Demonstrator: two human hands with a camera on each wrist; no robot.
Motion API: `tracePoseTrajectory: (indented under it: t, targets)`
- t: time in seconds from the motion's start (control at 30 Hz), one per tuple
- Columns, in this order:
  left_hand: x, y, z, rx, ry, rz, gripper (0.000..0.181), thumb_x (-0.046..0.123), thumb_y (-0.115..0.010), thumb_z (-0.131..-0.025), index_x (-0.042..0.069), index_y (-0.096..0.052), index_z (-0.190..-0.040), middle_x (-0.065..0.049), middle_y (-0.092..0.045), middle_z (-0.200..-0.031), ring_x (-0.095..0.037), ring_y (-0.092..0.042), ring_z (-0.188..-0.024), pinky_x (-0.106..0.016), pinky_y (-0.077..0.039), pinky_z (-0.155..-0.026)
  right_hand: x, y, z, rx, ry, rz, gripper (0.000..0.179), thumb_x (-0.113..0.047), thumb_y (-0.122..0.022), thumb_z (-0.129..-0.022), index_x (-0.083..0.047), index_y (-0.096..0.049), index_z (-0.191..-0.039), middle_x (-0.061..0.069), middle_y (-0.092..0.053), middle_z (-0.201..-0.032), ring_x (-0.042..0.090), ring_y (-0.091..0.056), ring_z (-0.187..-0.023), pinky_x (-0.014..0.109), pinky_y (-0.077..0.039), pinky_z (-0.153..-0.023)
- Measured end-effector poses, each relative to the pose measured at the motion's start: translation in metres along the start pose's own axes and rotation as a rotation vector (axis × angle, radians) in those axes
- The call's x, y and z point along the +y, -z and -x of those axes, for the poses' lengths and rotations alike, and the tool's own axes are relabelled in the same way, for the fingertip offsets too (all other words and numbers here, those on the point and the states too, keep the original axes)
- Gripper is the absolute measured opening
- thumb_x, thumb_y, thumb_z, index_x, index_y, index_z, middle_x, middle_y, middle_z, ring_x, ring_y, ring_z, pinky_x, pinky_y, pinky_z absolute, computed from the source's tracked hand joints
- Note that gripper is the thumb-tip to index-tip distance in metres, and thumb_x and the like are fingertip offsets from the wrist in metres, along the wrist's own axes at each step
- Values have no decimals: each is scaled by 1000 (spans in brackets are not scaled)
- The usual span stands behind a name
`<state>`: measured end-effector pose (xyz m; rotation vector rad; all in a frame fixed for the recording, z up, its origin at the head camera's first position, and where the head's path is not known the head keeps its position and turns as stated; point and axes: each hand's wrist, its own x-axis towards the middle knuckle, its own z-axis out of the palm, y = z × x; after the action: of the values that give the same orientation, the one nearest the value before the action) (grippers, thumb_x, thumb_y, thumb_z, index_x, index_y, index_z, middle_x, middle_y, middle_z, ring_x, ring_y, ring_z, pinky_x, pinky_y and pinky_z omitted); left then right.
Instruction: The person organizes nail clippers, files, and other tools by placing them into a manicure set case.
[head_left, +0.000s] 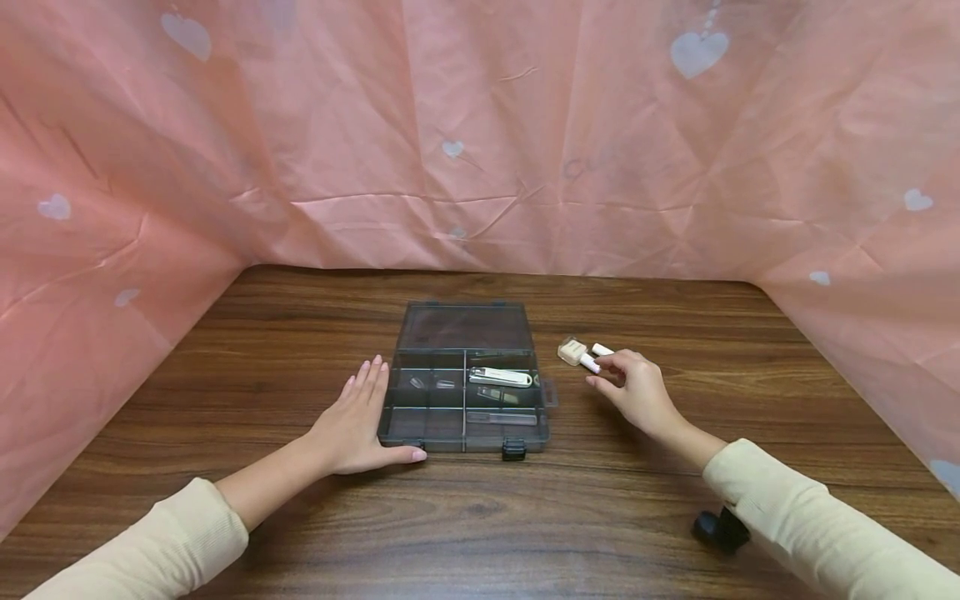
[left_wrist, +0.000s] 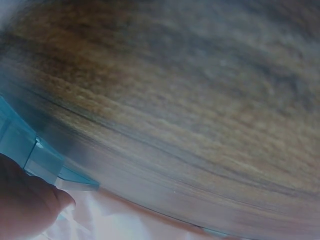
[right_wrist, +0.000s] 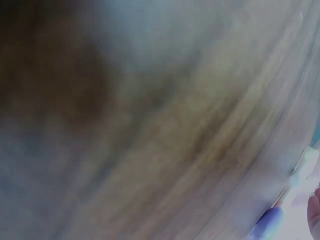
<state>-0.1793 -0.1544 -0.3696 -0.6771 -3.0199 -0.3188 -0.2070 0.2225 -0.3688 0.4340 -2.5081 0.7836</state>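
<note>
A dark translucent compartment box (head_left: 427, 427) lies with its lid (head_left: 465, 327) folded back. My left hand (head_left: 356, 421) rests along its left side, fingers straight and thumb at the front edge. Inside the right compartments are a nail clipper (head_left: 501, 378), a small clear piece (head_left: 498, 396) and a long clear strip (head_left: 502, 418). On the right, a beige bottle, looking like nail polish (head_left: 572, 351), lies with its white cap (head_left: 590, 363) at the fingertips of my right hand (head_left: 637, 392); whether they grip it is unclear. A second white cap (head_left: 602, 349) shows behind the fingers.
Two small clear pieces (head_left: 446, 384) lie in a left compartment. A black latch (head_left: 513, 450) hangs at the box's front. Under the right sleeve is a black object (head_left: 720, 532). Pink cloth (head_left: 480, 125) surrounds the wooden table (head_left: 480, 533) at the back and sides.
</note>
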Motion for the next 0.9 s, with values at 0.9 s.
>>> tracePoseTrajectory:
  t: [0.9]
  targets:
    - [1, 2, 1, -4, 1, 15, 121, 72, -59, -68, -10, -15, -144, -28, -13, -152, -40, -12, -142, -50, -19, -115, 2, -9, -19, -150, -223, 99, 16, -4, -71, -76, 9, -68, -83, 15, -64, -69, 23, -58, -65, 32, -44, -58]
